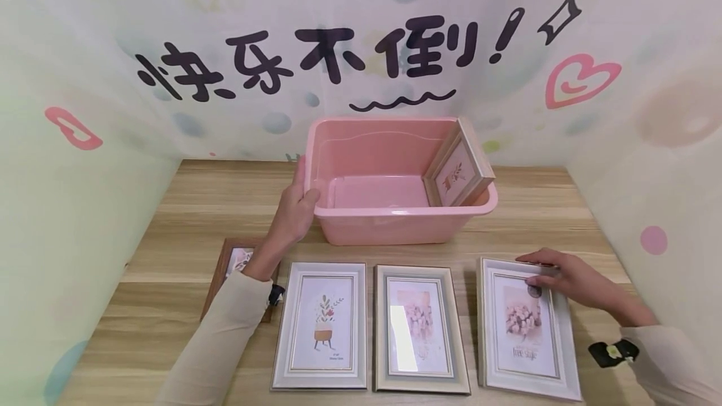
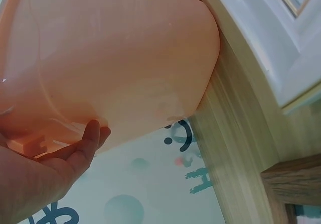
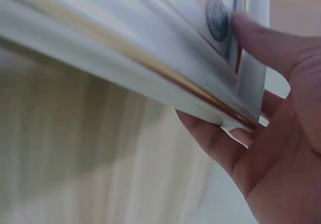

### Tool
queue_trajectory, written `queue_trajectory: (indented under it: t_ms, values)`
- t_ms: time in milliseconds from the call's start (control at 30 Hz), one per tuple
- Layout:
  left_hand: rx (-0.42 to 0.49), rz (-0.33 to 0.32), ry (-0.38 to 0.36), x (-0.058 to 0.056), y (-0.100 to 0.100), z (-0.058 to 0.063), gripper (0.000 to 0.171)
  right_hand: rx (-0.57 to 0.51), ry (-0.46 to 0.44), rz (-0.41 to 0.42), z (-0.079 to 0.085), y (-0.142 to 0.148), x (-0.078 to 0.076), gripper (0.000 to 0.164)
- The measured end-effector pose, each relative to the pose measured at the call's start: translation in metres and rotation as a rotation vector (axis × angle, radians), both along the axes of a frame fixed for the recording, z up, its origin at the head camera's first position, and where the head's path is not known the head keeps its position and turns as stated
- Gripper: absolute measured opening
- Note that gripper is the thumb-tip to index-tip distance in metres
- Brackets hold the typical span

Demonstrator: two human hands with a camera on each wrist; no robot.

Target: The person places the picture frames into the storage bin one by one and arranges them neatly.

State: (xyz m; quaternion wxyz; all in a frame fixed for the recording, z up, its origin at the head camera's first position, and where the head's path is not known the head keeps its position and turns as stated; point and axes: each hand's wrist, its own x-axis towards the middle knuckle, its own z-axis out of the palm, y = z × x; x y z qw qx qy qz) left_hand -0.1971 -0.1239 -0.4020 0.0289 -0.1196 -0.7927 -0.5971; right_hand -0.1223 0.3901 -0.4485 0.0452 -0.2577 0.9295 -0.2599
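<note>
My left hand (image 1: 294, 205) grips the left rim of a pink plastic basin (image 1: 389, 227), the thumb over the rim. In the left wrist view its fingers (image 2: 89, 141) lie against the basin's outer wall. My right hand (image 1: 575, 281) pinches the upper right corner of a white picture frame (image 1: 564, 356) with a flower print. In the right wrist view the thumb (image 3: 256, 35) presses the front and the other fingers reach behind the frame, whose edge stands off the wooden table. Another picture frame (image 1: 459, 171) leans upright inside the basin's right end.
A white picture frame (image 1: 282, 331) with a potted plant print and a cream-edged picture frame (image 1: 459, 343) lie flat in front of the basin. A brown picture frame (image 1: 217, 284) lies partly under my left forearm. Printed cloth walls (image 1: 242, 124) enclose the wooden table (image 1: 169, 255).
</note>
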Motion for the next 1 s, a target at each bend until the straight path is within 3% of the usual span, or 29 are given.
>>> queue_trajectory:
  t_ms: [167, 267, 500, 800, 900, 1000]
  values:
    - [-0.008, -0.006, 0.028, -0.001, 0.0, -0.001, 0.074, -0.068, -0.082, -0.002, 0.02, 0.012, -0.002, 0.032]
    - [-0.014, -0.012, 0.037, -0.001, 0.0, 0.0, 0.074, -0.097, -0.069, 0.018, 0.03, 0.016, -0.002, 0.029]
    - [-0.026, -0.017, 0.031, -0.002, 0.0, 0.001, 0.074, -0.172, -0.187, 0.002, 0.056, 0.02, 0.001, 0.026]
    - [-0.022, -0.021, 0.036, -0.001, 0.0, 0.001, 0.075, -0.202, -0.116, -0.041, 0.078, 0.025, 0.002, 0.033]
    - [-0.016, -0.023, 0.028, 0.002, 0.0, 0.005, 0.075, -0.102, -0.031, -0.129, 0.086, 0.026, 0.002, 0.031]
    - [-0.008, -0.022, 0.019, 0.001, 0.0, 0.005, 0.075, -0.038, -0.009, -0.203, 0.096, 0.026, 0.003, 0.03]
